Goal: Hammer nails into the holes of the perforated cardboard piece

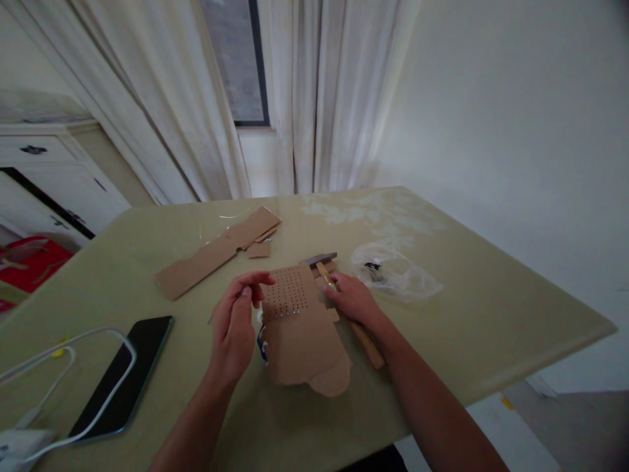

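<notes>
A brown cardboard piece (299, 334) with rows of small holes lies on the pale green table (466, 314) in front of me. My left hand (236, 324) hovers at its left edge, thumb and fingers pinched together on something too small to make out. My right hand (351, 298) is closed round the wooden handle of a hammer (344, 308), whose dark head rests just beyond the cardboard's far edge.
A long cardboard strip (216, 252) lies further back on the left. A crumpled clear plastic bag (396, 272) sits to the right of the hammer. A dark phone (125, 373) and white cables (59, 354) lie near left. Curtains, a window and a white cabinet stand behind.
</notes>
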Motion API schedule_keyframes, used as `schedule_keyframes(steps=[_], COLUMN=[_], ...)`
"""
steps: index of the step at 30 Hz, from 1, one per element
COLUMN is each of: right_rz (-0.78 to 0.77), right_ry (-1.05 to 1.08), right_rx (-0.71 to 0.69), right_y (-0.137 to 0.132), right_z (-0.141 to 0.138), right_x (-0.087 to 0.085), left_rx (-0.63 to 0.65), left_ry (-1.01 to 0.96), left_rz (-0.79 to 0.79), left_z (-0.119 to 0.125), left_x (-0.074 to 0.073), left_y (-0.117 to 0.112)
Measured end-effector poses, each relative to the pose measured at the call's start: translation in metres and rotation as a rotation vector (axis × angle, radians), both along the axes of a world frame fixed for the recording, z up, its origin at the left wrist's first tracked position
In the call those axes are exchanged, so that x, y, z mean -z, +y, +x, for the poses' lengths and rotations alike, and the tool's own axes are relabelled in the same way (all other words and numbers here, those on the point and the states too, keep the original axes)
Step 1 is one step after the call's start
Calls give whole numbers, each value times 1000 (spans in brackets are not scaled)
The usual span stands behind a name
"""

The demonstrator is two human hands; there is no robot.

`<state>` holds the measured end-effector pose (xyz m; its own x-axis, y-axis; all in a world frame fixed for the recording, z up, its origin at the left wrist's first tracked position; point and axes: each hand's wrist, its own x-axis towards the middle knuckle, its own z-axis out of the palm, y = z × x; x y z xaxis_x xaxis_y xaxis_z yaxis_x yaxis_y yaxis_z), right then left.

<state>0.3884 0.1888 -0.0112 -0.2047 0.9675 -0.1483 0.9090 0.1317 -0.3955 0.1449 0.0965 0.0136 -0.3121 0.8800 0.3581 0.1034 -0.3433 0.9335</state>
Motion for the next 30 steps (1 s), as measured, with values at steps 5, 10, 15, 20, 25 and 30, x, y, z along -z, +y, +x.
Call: schedule_keyframes(steps=[5, 10, 15, 20, 25, 30], right_rz=[7, 19, 33, 37, 24, 23], right_ry=[6, 13, 16, 18, 19, 16], right_rx=[-3, -7, -2, -6, -3, 1], right_y=[0, 0, 2, 2, 1, 0], right_z=[0, 1, 2, 2, 1, 1], right_x=[1, 4, 7, 8, 5, 4], left_rx=[-53, 46, 107, 140, 124, 156], left_ry=[277, 367, 392, 237, 231, 285], left_rz=[34, 53, 99, -16, 74, 91], left_z=[-3, -2, -1, 1, 6, 12], left_x=[-4, -7, -13, -11, -13, -19], left_y=[-3, -6, -3, -2, -1, 3])
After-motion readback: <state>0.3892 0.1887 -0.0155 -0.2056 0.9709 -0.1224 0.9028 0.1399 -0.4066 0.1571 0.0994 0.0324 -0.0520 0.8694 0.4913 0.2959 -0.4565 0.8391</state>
